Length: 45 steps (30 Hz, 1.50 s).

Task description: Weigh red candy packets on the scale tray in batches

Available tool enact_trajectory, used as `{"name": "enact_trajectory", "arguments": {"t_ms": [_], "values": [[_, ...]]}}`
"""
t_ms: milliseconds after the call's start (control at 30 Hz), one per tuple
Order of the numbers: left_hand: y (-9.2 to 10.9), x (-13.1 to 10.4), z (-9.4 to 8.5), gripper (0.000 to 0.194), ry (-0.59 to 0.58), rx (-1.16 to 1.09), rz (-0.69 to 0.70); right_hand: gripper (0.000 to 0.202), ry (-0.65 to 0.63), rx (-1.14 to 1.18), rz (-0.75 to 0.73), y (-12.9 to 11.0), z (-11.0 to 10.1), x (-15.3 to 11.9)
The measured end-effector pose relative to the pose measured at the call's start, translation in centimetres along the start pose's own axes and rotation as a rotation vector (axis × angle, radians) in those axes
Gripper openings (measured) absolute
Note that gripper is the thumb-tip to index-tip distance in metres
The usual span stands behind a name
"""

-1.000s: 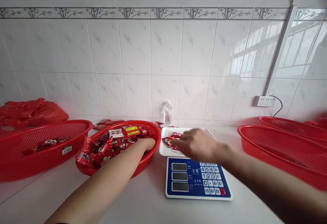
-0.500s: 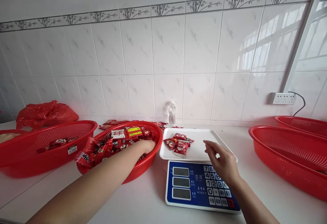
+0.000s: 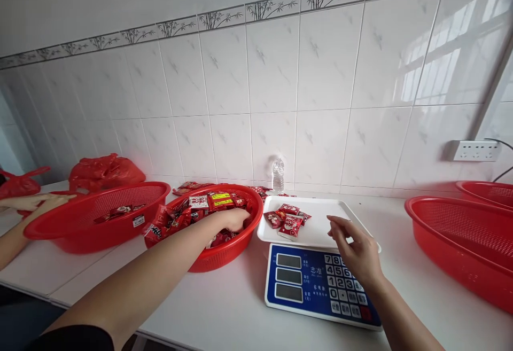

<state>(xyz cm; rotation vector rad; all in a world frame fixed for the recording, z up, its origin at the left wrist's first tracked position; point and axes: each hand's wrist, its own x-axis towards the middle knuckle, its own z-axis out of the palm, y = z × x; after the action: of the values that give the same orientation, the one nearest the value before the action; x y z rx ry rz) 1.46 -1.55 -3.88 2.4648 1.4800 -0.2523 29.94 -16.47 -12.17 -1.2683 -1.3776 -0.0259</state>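
Observation:
My left hand (image 3: 237,219) reaches into a red basket (image 3: 224,257) heaped with red snack packets (image 3: 172,221); its fingers are down among the packets and hidden. Above the right side of a blue and white scale (image 3: 298,308) is my right hand (image 3: 355,244), its fingers curled together near the thumb; whether they pinch anything is too small to tell. Several small red packets (image 3: 291,226) lie on the left part of the scale's white tray (image 3: 320,204).
Another red basket (image 3: 92,233) with a few packets stands left, beside another person's hands (image 3: 44,201) and a red bag (image 3: 106,172). A clear bottle (image 3: 278,174) stands by the wall. More red baskets (image 3: 452,249) are at right. A socket strip (image 3: 476,150) is on the wall.
The view has turned left, so things sit further right, and another person's hands now show at the far left. My left hand remains in the basket; the packets on the tray look unchanged.

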Motion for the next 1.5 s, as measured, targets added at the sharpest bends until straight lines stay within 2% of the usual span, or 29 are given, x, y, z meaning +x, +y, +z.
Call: {"name": "enact_trajectory", "arguments": {"t_ms": [167, 300, 400, 467, 633, 800, 867, 967, 1000, 1067, 1133, 1200, 1267, 1400, 1500], "values": [[-1.0, 0.5, -0.4, 0.020, 0.025, -0.047, 0.008, 0.030, -0.004, 0.035, 0.009, 0.2, 0.0, -0.2], [-1.5, 1.7, -1.2, 0.016, 0.156, -0.099, -0.009, 0.029, -0.020, 0.052, 0.020, 0.3, 0.1, -0.4], [-0.5, 2.7, -2.0, 0.017, 0.305, -0.151, -0.003, 0.026, -0.044, 0.066, 0.018, 0.1, 0.2, -0.5], [1.0, 3.0, -2.5, 0.019, 0.344, -0.204, 0.056, 0.023, -0.059, 0.073, -0.016, -0.1, 0.1, -0.6], [5.2, 3.2, -2.4, 0.016, 0.164, -0.178, 0.262, 0.020, -0.018, 0.098, -0.047, -1.0, 0.2, -0.6], [7.5, 4.5, -1.4, 0.017, 0.022, -0.265, 0.360, 0.019, 0.017, 0.061, -0.024, -1.5, 0.2, -0.4], [7.9, 5.4, -1.2, 0.017, 0.063, -0.285, 0.394, 0.018, 0.024, 0.039, -0.012, -1.6, 0.3, -0.4], [8.4, 6.6, -1.2, 0.017, 0.195, -0.238, 0.437, 0.018, 0.025, 0.025, 0.012, -1.8, 0.4, -0.5], [8.5, 6.9, -1.1, 0.021, 0.215, -0.223, 0.457, 0.018, 0.024, 0.025, 0.013, -1.9, 0.4, -0.6], [8.8, 7.4, -1.1, 0.043, 0.194, -0.195, 0.498, 0.018, 0.012, 0.034, 0.008, -1.9, 0.5, -0.7], [9.1, 7.7, -1.0, 0.070, 0.097, -0.156, 0.513, 0.018, -0.009, 0.056, -0.006, -2.0, 0.5, -0.7], [9.5, 8.0, -1.0, 0.083, 0.003, -0.113, 0.514, 0.019, -0.028, 0.065, -0.017, -1.9, 0.4, -0.6], [10.0, 8.1, -1.1, 0.078, -0.037, -0.080, 0.533, 0.019, -0.038, 0.068, -0.024, -1.8, 0.4, -0.5], [10.9, 8.2, -1.3, 0.045, 0.008, -0.011, 0.566, 0.020, -0.068, 0.088, -0.032, -1.8, 0.3, -0.4], [11.4, 8.4, -1.4, 0.030, 0.028, 0.049, 0.577, 0.020, -0.086, 0.085, -0.034, -1.8, 0.3, -0.3]]}}
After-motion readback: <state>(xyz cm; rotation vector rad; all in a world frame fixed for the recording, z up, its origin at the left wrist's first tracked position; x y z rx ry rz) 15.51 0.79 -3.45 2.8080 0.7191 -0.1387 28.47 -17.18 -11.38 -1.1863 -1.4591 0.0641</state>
